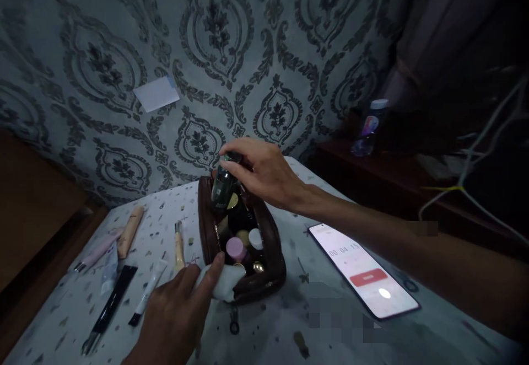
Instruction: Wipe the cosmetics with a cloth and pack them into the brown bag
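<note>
A brown zip-up cosmetic bag (273, 243) stands open on the bed sheet, filled with small bottles and jars. My right hand (264, 172) grips a dark green glass bottle (223, 191) by its top, and the bottle's lower part is tilted into the far end of the bag. At the near left corner, my left hand (176, 304) has its thumb and fingers around a white cloth-like piece (225, 285) against the bag. A pink-lidded jar (236, 248), a white cap (255, 238) and a gold cap (258, 267) show inside.
Left of the bag lie several tubes, among them a peach tube (130, 232), a black tube (111, 304) and a white tube (149, 290). A lit phone (363, 271) lies at right. Beyond it, a bottle (369, 128) stands on a dark red surface (339, 153).
</note>
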A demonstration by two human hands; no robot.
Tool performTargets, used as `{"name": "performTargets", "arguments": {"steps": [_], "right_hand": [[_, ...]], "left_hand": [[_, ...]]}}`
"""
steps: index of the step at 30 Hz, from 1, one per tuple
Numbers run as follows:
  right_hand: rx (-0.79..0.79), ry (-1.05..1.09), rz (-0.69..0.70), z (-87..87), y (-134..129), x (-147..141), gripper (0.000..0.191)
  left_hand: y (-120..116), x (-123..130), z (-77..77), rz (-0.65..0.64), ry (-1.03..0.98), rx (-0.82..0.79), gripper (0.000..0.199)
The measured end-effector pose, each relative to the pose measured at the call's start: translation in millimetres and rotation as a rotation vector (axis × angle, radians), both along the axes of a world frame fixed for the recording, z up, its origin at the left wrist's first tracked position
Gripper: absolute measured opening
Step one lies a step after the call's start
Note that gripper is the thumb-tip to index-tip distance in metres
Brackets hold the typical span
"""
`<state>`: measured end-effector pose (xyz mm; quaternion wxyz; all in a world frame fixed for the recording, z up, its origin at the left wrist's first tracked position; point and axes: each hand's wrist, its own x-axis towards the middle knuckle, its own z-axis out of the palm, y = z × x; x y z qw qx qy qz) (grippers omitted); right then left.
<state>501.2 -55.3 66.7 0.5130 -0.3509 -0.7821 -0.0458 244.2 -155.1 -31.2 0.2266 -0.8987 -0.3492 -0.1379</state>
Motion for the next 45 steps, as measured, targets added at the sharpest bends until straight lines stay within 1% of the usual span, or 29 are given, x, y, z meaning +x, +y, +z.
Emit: {"name": "performTargets", "arguments": {"steps": [3,6,13,16,19,23,26,31,35,39,43,45], "right_hand": [[-0.022,0.016,0.049,-3.3,12.1,-2.3,0.019],[-0.047,0.055,0.044,-5.1,16.1,1.8,0.019],[-0.152,0.117,-0.002,-13.9,11.6,12.7,0.019],[-0.200,0.112,-0.010,-20.0,9.3,10.6,0.018],[-0.256,0.095,0.020,-26.7,9.3,3.4,0.018],[-0.298,-0.027,0.126,-32.6,16.1,-7.8,0.017],[-0.340,-0.179,0.199,-31.3,23.2,-14.6,0.016],[-0.421,-0.384,0.142,-24.2,28.3,-27.5,0.027],[-0.391,-0.551,0.169,-26.3,31.2,-36.7,0.023],[-0.372,-0.598,0.165,-26.6,32.8,-34.1,0.020],[-0.326,-0.532,0.144,-16.6,24.2,-23.1,0.017],[-0.316,-0.538,0.130,-13.1,17.2,-19.8,0.013]], "left_hand": [[1.2,-1.5,0.7,-0.011,-0.004,0.048,0.065],[1.3,-2.8,0.5,-0.002,0.015,0.063,0.064],[-2.5,-3.8,-1.1,0.035,0.002,0.095,0.062],[-3.1,-3.7,-1.9,0.046,-0.001,0.109,0.061],[-3.4,-1.9,-0.9,0.035,-0.013,0.095,0.059],[-5.3,1.9,2.5,0.040,-0.030,0.085,0.057],[-6.8,3.9,4.3,0.048,-0.032,0.081,0.058],[-5.8,6.9,5.8,0.059,-0.018,0.086,0.062],[-4.0,7.4,4.1,0.058,-0.022,0.080,0.063],[-3.7,6.4,1.5,0.066,-0.013,0.069,0.067],[-3.9,6.5,-0.2,0.083,-0.017,0.073,0.069],[-3.7,6.8,-1.3,0.082,-0.022,0.067,0.068]]}}
